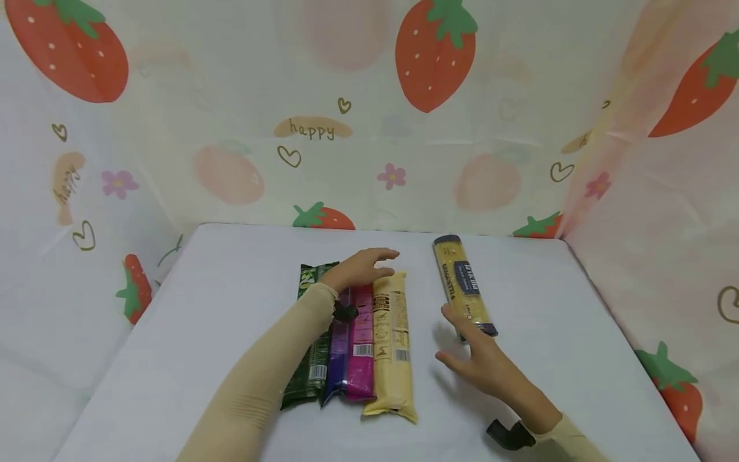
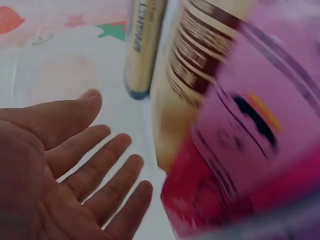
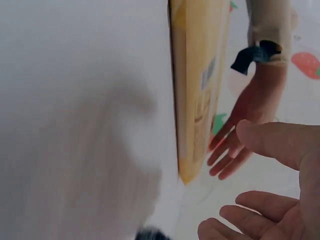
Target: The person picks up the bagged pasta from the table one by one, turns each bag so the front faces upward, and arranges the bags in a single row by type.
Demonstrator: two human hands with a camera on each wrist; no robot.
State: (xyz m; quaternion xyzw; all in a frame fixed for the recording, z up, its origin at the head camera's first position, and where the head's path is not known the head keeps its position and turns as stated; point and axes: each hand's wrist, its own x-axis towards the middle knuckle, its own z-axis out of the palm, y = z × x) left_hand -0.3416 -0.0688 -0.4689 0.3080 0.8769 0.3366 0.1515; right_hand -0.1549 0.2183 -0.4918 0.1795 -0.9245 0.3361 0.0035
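My left hand (image 1: 360, 268) hovers over the top ends of several long packets lying side by side, its fingers extended and holding nothing. Under it are a cream-yellow packet (image 1: 392, 346), a pink and purple packet (image 1: 360, 359) and a dark green packet (image 1: 308, 372), the green one partly hidden by my forearm. Off to the right, a clear spaghetti pack (image 1: 456, 276) with a blue label lies apart from the others. My right hand (image 1: 487, 359) is near its lower end, thumb and fingers spread, nothing in the grasp. In the right wrist view the yellow packet (image 3: 200, 100) lies beyond the right fingers.
A white table (image 1: 231, 269) bears all the packets. Strawberry-print cloth (image 1: 369, 179) hangs behind it and on both sides. Each wrist carries a black camera strap, such as the right wrist strap (image 1: 510, 435).
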